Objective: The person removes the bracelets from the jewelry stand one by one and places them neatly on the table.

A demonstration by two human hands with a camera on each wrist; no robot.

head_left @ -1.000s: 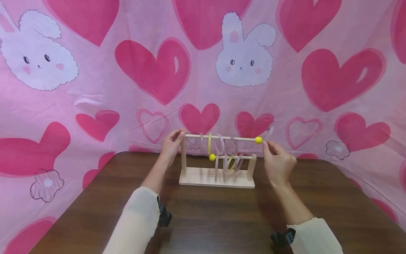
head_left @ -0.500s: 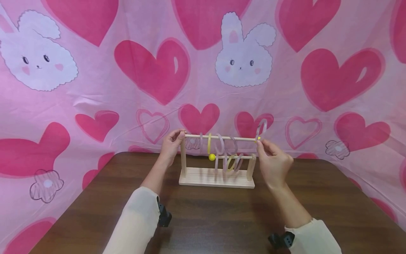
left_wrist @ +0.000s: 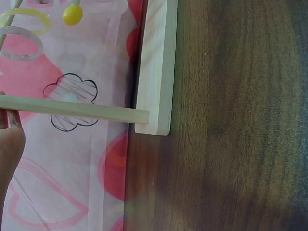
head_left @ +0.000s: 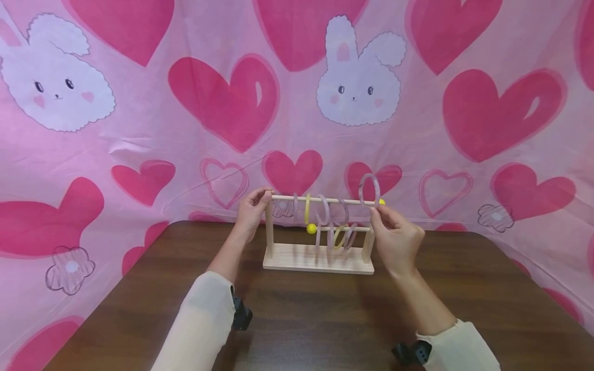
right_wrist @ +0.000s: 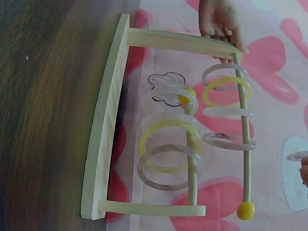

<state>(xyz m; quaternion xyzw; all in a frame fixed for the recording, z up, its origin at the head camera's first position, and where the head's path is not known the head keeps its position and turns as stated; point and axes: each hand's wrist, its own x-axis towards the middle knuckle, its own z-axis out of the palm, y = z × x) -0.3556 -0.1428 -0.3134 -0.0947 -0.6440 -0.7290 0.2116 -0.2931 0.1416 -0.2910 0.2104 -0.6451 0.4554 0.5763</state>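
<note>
A pale wooden bangle rack (head_left: 320,264) stands on the table, with two horizontal rods at different heights. My left hand (head_left: 252,208) grips the top of its left post (left_wrist: 82,108), thumb at the upper corner. Between thumb and fingers, my right hand (head_left: 399,239) pinches a clear lilac bangle (head_left: 360,190) upright. In the head view it overlaps the upper rod just left of the yellow end ball (head_left: 382,202); in the right wrist view its visible edge is apart from that rod. Several bangles, including a yellow bangle (head_left: 307,210), hang on the upper rod.
On the lower rod hang several more bangles, one of them a yellow bangle (right_wrist: 142,139), with a yellow ball (head_left: 311,228) at its left end. A brown wood-grain table (head_left: 301,319) lies beneath. Close behind it hangs a pink cloth (head_left: 297,136) printed with hearts and rabbits.
My right hand has moved slightly left, carrying the bangle from right of the upper rod's end ball to just left of it. The left hand stays at the post.
</note>
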